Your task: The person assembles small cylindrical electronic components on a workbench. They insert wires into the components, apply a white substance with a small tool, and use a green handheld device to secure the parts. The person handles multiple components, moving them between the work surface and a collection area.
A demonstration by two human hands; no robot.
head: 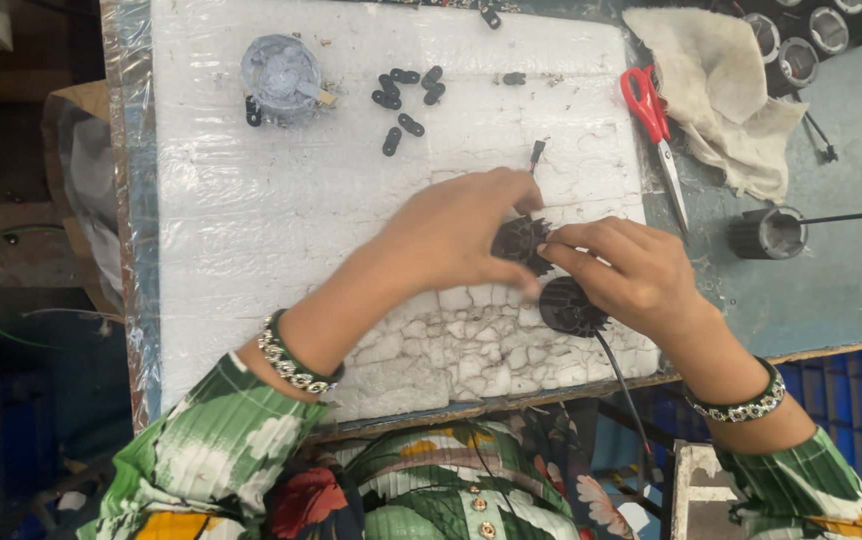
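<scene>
My left hand and my right hand meet over a white foam board. Between their fingertips is a small black finned round part, gripped from the left and pinched from the right. A thin wire with a black connector sticks up behind my left hand. A second black finned round part lies on the board just below, partly under my right hand, with a black cable running off the near edge.
Several small black oval links and a clear round plastic container lie at the board's far side. Red-handled scissors, a beige cloth, a black cylinder with cable and round fittings sit on the grey-blue table at right.
</scene>
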